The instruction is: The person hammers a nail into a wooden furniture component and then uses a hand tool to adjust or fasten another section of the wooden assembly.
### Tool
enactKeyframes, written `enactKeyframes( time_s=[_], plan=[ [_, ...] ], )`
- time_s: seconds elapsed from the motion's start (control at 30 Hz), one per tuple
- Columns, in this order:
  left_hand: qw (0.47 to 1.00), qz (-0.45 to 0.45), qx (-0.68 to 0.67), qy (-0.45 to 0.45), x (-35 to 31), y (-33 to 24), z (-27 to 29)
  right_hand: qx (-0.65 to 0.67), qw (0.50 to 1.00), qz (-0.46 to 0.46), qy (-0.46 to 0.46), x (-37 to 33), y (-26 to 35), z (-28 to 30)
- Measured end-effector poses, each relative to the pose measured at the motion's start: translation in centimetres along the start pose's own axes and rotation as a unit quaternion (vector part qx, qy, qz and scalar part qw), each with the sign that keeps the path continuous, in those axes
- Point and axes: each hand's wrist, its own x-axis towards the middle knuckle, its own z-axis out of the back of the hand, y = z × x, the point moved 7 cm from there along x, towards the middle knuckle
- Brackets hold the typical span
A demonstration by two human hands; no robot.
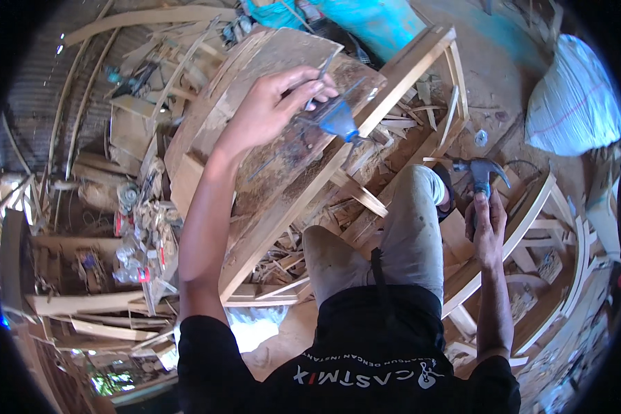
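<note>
While the left hand [286, 96] hangs over the counter [303, 155] with its fingers pinched tight around a slim dark rod [326, 65], the right hand [488, 221] is wrapped round the handle of a hammer [481, 172], head up, way out past the counter's near edge. Can't tell if that rod is a nail or some skinny tool, fingers cover too much of it. Just beside the left hand there's a blue see-through bottle-like thing [338, 121], right up by the long edge facing the person, where a pale beam [410, 67] runs. Hammer side has decent room toward the floor at the upper right, with a white sack [573, 103] well apart from it, but a curved wooden frame [514, 238] sits close by the right wrist. Between the counter's near edge and the right hand it's mostly trouser legs [410, 228], so that gap is kinda tight, plus wood scraps [283, 265] are strewn below the beam.
</note>
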Motion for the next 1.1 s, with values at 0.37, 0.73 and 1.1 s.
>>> enactKeyframes(
  time_s=[0.37,0.73,1.1],
  plan=[
    [0.997,0.074,0.004,-0.014,-9.4,2.1,4.6,-0.040,0.999,0.020,0.021,-1.2,1.3,-2.2],
    [0.995,0.085,-0.038,-0.038,-12.5,2.3,4.2,-0.043,0.998,0.045,0.020,-3.3,2.4,-5.3],
    [0.996,0.083,-0.027,-0.035,-11.5,2.5,4.6,-0.057,0.998,0.037,0.009,-3.8,2.5,-4.7]
  ],
)
